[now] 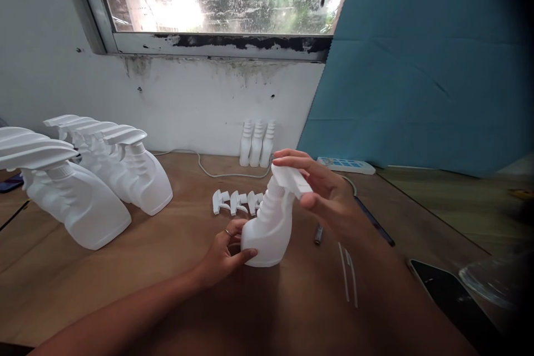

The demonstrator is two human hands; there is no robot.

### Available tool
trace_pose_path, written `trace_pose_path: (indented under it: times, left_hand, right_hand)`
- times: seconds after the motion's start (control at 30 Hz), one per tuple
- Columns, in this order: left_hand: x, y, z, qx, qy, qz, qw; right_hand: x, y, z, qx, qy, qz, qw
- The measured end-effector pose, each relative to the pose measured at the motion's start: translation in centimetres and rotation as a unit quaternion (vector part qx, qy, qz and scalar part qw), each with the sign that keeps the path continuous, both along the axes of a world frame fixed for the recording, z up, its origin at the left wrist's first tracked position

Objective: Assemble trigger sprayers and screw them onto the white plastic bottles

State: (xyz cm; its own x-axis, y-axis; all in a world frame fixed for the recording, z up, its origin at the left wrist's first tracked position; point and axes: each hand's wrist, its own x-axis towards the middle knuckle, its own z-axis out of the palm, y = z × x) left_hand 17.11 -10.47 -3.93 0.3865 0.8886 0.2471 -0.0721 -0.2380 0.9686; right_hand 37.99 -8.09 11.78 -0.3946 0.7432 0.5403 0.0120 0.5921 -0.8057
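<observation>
A: ok why both hands on that white plastic spray bottle (269,236)?

B: left hand (225,250) is curled round its lower body, probably to steady it on the brown tabletop (167,256); right hand (334,189) grips the white plastic trigger head (290,179) on top.

A: and the loose white plastic trigger heads (219,203)?

B: lined up behind the bottle, probably for easy reach.
</observation>
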Motion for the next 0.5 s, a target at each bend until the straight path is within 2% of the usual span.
trace_pose_path:
  times: [0.07,0.23,0.37,0.5]
  left_hand:
    - [0.0,-0.1,0.1,0.0,-0.001,-0.002,1.0]
    - [0.1,-0.1,0.0,0.001,-0.003,-0.009,1.0]
    - [0.1,-0.2,0.1,0.004,-0.003,-0.015,1.0]
    - [0.1,-0.4,0.1,0.008,0.001,-0.018,1.0]
  right_hand:
    - [-0.2,-0.3,0.2,-0.001,-0.034,0.007,0.999]
    - [0.8,-0.8,1.3,-0.056,-0.099,0.085,0.99]
    - [1.4,-0.7,1.6,-0.051,-0.098,0.101,0.989]
    - [0.6,-0.1,0.6,-0.047,-0.036,0.075,0.995]
